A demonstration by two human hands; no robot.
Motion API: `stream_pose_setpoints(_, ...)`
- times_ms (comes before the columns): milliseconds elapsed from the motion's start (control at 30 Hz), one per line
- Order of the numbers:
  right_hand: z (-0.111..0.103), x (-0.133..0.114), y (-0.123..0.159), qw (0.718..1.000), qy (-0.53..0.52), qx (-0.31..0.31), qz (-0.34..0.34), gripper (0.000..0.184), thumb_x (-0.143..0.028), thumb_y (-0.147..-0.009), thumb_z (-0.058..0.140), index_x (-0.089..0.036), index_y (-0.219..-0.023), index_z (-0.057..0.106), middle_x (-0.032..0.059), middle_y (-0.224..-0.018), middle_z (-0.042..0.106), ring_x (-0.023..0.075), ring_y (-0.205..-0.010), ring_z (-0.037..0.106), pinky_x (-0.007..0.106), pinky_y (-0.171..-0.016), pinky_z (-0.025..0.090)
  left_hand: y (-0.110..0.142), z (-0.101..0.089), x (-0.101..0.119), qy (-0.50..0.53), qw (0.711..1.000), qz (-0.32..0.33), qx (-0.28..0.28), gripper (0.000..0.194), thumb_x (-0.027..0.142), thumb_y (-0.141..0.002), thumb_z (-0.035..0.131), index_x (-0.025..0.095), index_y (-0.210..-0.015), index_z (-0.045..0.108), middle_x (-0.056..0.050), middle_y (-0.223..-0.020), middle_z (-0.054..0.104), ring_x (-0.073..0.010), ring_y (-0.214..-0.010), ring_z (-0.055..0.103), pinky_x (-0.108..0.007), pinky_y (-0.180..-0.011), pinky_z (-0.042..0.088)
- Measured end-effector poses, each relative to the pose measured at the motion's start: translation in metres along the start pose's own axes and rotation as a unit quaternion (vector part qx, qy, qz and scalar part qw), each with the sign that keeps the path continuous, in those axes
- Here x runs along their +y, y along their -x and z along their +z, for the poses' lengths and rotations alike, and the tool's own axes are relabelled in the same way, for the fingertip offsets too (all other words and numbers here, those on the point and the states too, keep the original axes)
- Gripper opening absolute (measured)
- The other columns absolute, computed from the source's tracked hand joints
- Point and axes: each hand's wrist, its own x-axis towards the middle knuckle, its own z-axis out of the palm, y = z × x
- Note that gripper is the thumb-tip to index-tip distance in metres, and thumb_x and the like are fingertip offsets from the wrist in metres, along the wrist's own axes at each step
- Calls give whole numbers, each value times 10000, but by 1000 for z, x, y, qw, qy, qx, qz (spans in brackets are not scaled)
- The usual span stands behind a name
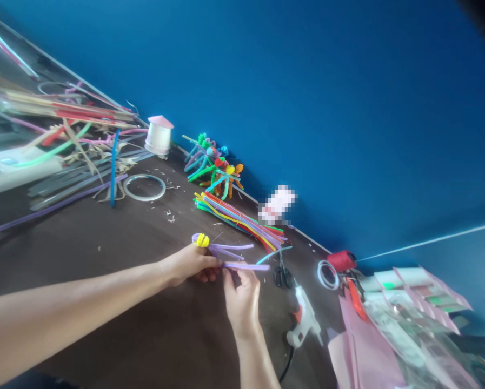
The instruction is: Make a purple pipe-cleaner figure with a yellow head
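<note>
My left hand [189, 263] comes in from the left and grips a lilac pipe-cleaner piece [228, 253] near its coiled end. A yellow pipe-cleaner coil [202, 240] sits on that end, just above my left fingers. My right hand [241, 300] rises from the bottom and pinches the lilac strands [246, 266] close to my left hand. The two hands nearly touch, and the fingers partly hide the middle of the lilac piece.
The dark tabletop runs slanted against a blue wall. On it lie a bundle of multicoloured pipe cleaners [238, 221], pipe-cleaner figures [213, 167], black-handled scissors [283, 275], a white hot glue gun [303, 319], a clear tape roll [144, 187] and pink paper [359, 346].
</note>
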Motion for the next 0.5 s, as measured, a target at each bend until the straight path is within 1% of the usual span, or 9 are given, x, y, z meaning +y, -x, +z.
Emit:
stream_pose_setpoints(133, -3, -3, 0, 994, 79, -2, -70, 194, -132, -809, 452, -206, -817, 632, 52, -752, 593, 176, -743, 522, 312, -715, 401, -1, -1, -1, -6, 1000, 0, -6, 179, 271, -586, 640, 132, -548, 534, -5, -520, 534, -97, -470, 496, -196, -429, 378)
stream_pose_setpoints(267, -2, -2, 0, 985, 129, 7, -112, 193, -107, -804, 457, -200, -832, 624, 48, -752, 593, 174, -740, 517, 327, -723, 394, -3, -1, -2, -11, 1000, 2, 5, 198, 281, -574, 648, 122, -540, 535, 5, -463, 514, -91, -433, 482, -196, -415, 370)
stream_pose_setpoints(333, -1, 0, 0, 984, 137, 32, -107, 149, -117, -793, 483, -184, -836, 608, 53, -779, 604, 179, -763, 528, 334, -740, 401, -3, 0, -2, -5, 1000, 4, 16, 198, 275, -563, 652, 111, -557, 541, 1, -486, 532, -91, -432, 493, -195, -413, 369)
stream_pose_setpoints(400, 1, 2, 1, 985, 142, 51, -87, 100, -136, -781, 513, -173, -823, 595, 58, -794, 610, 185, -785, 539, 334, -746, 409, -3, 0, -2, -1, 1000, 1, 25, 198, 272, -563, 646, 103, -565, 542, -6, -506, 545, -97, -441, 507, -198, -415, 372)
stream_pose_setpoints(500, 2, 5, 1, 985, 147, 57, -71, 72, -150, -775, 528, -173, -808, 588, 59, -791, 613, 188, -788, 549, 329, -740, 417, -2, 0, -1, 2, 1000, 3, 29, 183, 266, -579, 626, 100, -573, 548, -11, -521, 551, -102, -448, 513, -200, -418, 374)
